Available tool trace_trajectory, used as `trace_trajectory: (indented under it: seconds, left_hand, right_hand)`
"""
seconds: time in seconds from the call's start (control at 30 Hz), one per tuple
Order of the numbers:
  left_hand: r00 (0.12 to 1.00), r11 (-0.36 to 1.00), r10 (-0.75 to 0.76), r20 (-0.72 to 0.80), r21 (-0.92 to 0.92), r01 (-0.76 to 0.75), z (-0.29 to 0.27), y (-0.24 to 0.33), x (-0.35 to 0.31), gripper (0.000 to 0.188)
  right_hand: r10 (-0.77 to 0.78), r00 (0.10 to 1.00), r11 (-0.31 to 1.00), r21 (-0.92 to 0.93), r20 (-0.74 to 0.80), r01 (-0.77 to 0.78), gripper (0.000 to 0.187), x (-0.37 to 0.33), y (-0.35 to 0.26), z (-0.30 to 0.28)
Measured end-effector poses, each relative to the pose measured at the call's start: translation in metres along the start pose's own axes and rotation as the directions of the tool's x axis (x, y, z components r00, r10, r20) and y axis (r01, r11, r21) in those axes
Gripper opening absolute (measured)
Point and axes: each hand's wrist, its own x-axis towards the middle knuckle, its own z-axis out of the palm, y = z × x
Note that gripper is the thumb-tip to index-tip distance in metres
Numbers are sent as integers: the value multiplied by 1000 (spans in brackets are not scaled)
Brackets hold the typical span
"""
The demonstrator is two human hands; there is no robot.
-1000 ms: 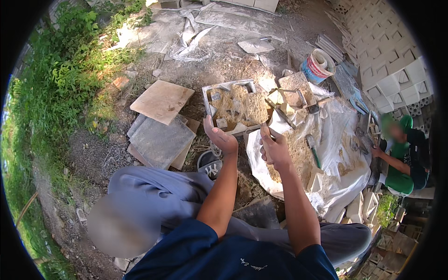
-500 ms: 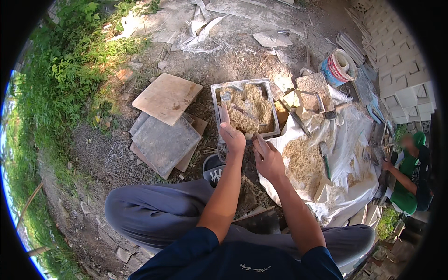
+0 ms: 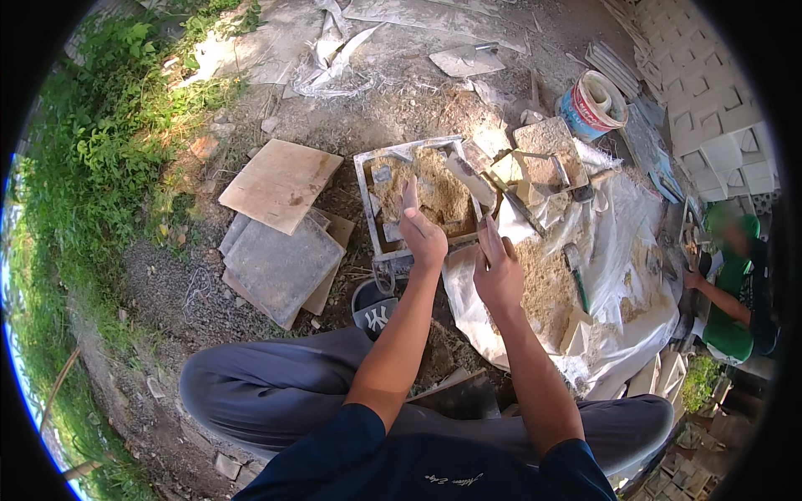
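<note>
In front of me lies a square metal mould frame point(image 3: 362, 188) filled with damp, sandy, tan mix point(image 3: 436, 188). Small grey blocks point(image 3: 382, 174) sit in the mix along its left side. Over the frame's near part, my left hand point(image 3: 424, 236) is held edge-on, fingers stretched out, holding nothing. My right hand point(image 3: 499, 271) is at the frame's near right corner, its fingers closed at the lower end of a flat pale strip point(image 3: 470, 179) slanting over the right wall; the grip is partly hidden.
Flat square boards point(image 3: 284, 259) are stacked at left. To the right, a white sheet point(image 3: 622, 250) bears loose sand, a green-handled trowel point(image 3: 578, 280) and a hammer point(image 3: 583, 192). A bucket point(image 3: 591, 104) stands beyond. Pale blocks point(image 3: 710, 100) line the far right, where another person point(image 3: 731, 309) sits.
My right hand has moved right and slightly up, away from the frame's near edge. The flat strip now shows its broad face over the right wall. The whole view has shifted slightly.
</note>
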Motion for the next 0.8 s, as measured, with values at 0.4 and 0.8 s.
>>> trace_trajectory:
  seconds: [0.4,0.8]
  left_hand:
    - [994,984,74,85,153,-87,-31,-23,63,73]
    - [986,953,117,115,267,-145,-42,-33,44,58]
  right_hand:
    - [99,988,990,-110,122,-85,66,13,-28,17]
    - [63,983,997,-44,169,-57,66,4,-38,18]
